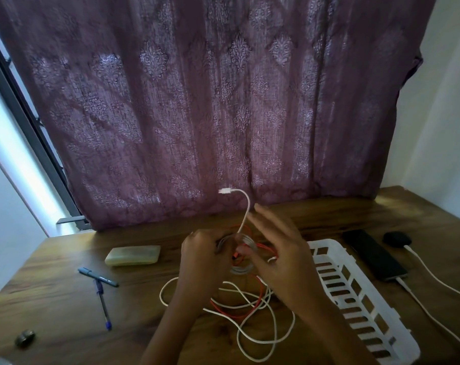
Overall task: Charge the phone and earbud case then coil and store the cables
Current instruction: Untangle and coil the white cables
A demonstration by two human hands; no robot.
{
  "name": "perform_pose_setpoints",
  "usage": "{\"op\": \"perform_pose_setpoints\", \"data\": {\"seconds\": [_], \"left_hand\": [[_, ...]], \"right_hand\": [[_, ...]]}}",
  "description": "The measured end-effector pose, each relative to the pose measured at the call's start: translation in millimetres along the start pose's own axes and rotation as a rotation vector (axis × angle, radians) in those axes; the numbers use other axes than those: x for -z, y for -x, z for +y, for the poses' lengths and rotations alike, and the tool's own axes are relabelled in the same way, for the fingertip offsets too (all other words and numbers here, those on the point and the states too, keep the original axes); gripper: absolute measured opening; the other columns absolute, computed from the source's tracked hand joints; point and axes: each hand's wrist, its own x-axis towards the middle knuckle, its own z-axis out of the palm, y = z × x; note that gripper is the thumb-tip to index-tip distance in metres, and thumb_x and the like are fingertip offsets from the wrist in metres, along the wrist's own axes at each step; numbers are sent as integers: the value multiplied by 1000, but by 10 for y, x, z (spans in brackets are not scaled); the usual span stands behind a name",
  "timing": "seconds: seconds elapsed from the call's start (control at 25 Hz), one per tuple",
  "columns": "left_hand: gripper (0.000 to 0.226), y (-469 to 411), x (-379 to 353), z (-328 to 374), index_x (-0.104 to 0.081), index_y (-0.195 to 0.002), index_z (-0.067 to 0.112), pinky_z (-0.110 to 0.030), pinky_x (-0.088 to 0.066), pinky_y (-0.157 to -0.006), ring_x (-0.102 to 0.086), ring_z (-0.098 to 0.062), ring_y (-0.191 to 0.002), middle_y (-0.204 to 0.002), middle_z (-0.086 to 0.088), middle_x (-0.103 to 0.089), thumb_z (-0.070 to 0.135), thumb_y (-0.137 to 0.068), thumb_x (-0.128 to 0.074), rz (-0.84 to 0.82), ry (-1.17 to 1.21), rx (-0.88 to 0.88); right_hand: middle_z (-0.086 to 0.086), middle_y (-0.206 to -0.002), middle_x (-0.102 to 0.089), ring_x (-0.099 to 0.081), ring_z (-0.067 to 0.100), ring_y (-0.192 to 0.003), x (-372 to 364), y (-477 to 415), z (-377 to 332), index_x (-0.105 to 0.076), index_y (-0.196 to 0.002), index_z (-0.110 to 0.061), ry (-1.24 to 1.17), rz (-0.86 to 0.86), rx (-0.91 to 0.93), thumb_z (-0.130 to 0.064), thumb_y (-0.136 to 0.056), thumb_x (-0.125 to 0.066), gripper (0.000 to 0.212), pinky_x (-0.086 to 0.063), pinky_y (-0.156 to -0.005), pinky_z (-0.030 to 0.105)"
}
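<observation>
My left hand (205, 255) is closed around a small coil of white and red cable (240, 268) held above the wooden table (65, 306). My right hand (279, 246) is beside the coil, fingers spread, touching the white cable, whose plug end (224, 191) sticks up. Loose loops of white cable (252, 335) and red cable (239, 310) lie tangled on the table below my hands. At the right, a dark phone (373, 255) and a black earbud case (397, 238) each have a white cable plugged in.
A white slotted plastic basket (355, 299) lies right of my hands. On the left are a pale rectangular block (133, 255), a marker (98, 277), a pen (103, 306) and a small round metal object (25, 337). A purple curtain (197, 101) hangs behind the table.
</observation>
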Motion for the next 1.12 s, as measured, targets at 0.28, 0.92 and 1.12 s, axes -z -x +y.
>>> {"op": "perform_pose_setpoints", "data": {"seconds": [0.28, 0.92, 1.12], "left_hand": [[16, 79, -31, 86, -75, -84, 20, -2, -37, -56, -57, 13, -63, -58, 34, -58, 6, -80, -67, -38, 101, -13], [19, 129, -158, -33, -74, -92, 24, -4, -43, -61, -63, 10, -71, -69, 26, -65, 10, -85, -64, 50, 170, 92], [18, 198, -208, -87, -73, -93, 22, -9, -45, -56, -63, 6, -68, -70, 21, -66, 9, -86, -62, 45, 173, 131]], "right_hand": [[10, -142, -44, -32, 27, -136, -170, 185, 138, -37, -136, -9, 470, 24, 293, -11, -85, -41, 52, -23, -110, 47], [0, -81, -72, -69, 6, -75, 18, 1, -150, -52, -98, -19, -717, 58, -723, -4, -75, -73, 35, -54, -66, 18], [9, -76, -72, -71, 18, -67, 76, -119, -136, -50, -107, -5, -1204, 53, -1103, 8, -74, -67, 40, -56, -57, 28]]}}
